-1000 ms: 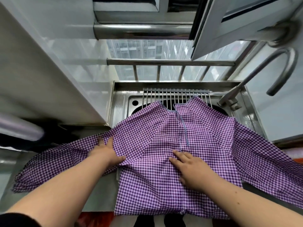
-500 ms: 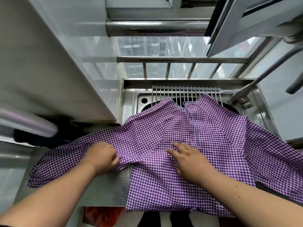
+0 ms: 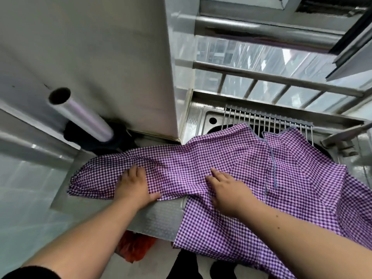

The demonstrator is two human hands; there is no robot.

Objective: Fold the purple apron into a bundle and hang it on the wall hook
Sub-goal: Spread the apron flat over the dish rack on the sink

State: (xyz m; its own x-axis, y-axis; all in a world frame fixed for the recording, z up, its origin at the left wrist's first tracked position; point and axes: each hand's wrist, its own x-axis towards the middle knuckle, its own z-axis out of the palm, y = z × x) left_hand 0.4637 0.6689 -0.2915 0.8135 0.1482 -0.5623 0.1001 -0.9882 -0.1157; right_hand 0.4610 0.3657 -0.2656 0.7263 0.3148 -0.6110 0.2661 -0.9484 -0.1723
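The purple checked apron (image 3: 251, 178) lies spread over the steel counter and the sink, its front edge hanging over the counter's edge. One side piece (image 3: 96, 178) stretches out to the left. My left hand (image 3: 134, 186) rests palm down on that left piece, thumb along the cloth's lower edge. My right hand (image 3: 227, 190) lies flat on the middle of the apron, fingers spread and pointing left. A thin blue strap (image 3: 271, 164) runs down the cloth to the right of it. No wall hook shows.
A sink (image 3: 211, 119) with a wire rack (image 3: 267, 119) sits behind the apron, a faucet base (image 3: 342, 137) at its right. A white cabinet wall (image 3: 100, 57) and a film roll (image 3: 80, 113) stand on the left. A red bag (image 3: 134, 248) lies on the floor below the counter (image 3: 161, 218).
My view has swung left and closer. My left hand has gone from pinching the cloth to lying flatter on it. My right hand has slid left across the apron, wrinkling it between the hands.
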